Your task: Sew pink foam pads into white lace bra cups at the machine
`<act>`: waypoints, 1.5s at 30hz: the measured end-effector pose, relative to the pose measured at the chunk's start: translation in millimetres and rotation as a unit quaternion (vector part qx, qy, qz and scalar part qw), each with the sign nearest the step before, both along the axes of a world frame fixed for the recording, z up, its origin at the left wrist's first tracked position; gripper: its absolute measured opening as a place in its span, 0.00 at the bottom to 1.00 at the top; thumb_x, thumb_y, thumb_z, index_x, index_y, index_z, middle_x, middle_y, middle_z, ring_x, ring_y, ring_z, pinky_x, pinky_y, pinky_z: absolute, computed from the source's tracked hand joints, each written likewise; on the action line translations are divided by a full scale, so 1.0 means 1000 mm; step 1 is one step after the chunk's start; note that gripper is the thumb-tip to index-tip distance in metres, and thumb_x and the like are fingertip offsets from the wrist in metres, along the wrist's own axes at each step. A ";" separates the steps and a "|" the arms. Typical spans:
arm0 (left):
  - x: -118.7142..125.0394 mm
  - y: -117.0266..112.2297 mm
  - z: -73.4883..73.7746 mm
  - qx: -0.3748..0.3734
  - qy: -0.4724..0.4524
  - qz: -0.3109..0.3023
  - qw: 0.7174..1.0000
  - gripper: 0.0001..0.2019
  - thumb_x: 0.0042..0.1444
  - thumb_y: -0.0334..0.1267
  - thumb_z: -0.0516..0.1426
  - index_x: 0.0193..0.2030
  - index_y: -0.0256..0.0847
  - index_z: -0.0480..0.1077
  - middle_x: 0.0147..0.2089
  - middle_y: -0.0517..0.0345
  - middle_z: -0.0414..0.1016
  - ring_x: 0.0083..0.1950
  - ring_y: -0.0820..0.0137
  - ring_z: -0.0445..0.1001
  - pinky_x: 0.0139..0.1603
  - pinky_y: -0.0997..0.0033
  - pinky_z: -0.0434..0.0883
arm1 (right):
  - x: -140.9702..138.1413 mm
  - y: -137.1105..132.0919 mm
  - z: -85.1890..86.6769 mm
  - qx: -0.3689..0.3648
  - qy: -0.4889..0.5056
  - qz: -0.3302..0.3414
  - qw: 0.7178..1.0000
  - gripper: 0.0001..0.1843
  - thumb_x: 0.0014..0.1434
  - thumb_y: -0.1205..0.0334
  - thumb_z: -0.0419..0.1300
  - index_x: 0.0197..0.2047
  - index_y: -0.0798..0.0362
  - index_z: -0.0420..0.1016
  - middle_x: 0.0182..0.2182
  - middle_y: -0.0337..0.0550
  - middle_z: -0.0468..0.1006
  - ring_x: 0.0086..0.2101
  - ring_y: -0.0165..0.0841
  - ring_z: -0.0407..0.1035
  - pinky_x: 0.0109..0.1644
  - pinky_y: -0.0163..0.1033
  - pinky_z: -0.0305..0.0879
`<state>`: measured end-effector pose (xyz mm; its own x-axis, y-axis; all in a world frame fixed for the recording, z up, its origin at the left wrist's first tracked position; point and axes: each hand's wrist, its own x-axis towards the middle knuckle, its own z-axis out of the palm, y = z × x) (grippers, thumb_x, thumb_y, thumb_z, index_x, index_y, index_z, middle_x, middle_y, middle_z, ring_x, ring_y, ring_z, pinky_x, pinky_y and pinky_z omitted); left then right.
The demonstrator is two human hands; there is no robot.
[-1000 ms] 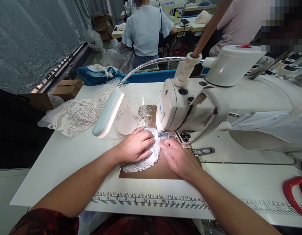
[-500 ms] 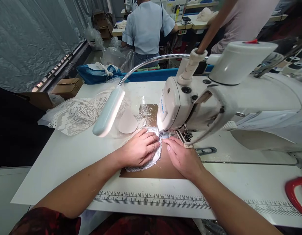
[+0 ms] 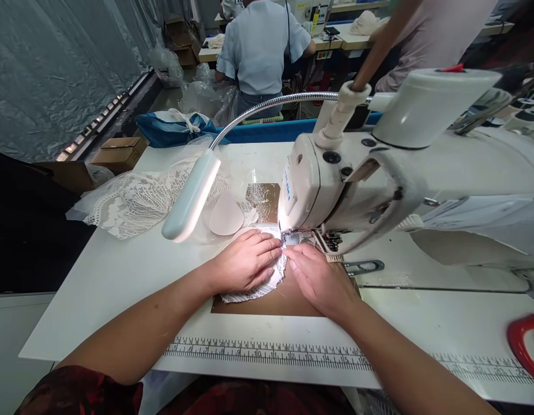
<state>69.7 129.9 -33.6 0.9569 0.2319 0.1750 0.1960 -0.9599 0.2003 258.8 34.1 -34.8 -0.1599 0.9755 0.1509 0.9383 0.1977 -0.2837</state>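
Observation:
A white lace piece [image 3: 274, 278] with a curved edge lies under the needle end of a white sewing machine [image 3: 308, 181]. My left hand [image 3: 247, 262] rests flat on top, fingers together and pressing it down, so much of the lace is covered. From the other side, my right hand [image 3: 321, 279] pinches the edge of the lace close to the presser foot, index finger and thumb near each other. Brown board [image 3: 267, 306] shows beneath the lace and both hands. The needle itself is too small to make out.
A lit lamp [image 3: 191, 196] on a bendy neck hangs left of the machine. Lace fabric [image 3: 137, 199] and a pale cup-shaped pad [image 3: 226, 214] lie behind my left hand. Red-handled scissors [image 3: 524, 346] sit far right; a ruler strip [image 3: 267, 353] runs along the front. People work beyond.
My right hand's fingertips have shifted slightly left, nearer the lace edge and my left fingers. My left hand stays on the lace in nearly the same place.

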 end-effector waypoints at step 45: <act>-0.003 0.004 0.000 0.004 -0.028 0.014 0.999 0.19 0.62 0.42 0.49 0.55 0.35 0.67 0.59 0.45 0.67 0.57 0.58 0.64 0.58 0.54 0.61 | 0.007 0.006 -0.008 0.046 0.043 0.020 0.998 0.19 0.62 0.69 0.47 0.50 0.51 0.74 0.40 0.48 0.75 0.39 0.38 0.68 0.41 0.39 0.65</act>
<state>66.4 134.4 -33.8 0.9382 0.2576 0.2309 0.2122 -0.9557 0.2042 265.5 40.0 -43.1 -0.1806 0.9501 0.2544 0.9023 0.2630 -0.3417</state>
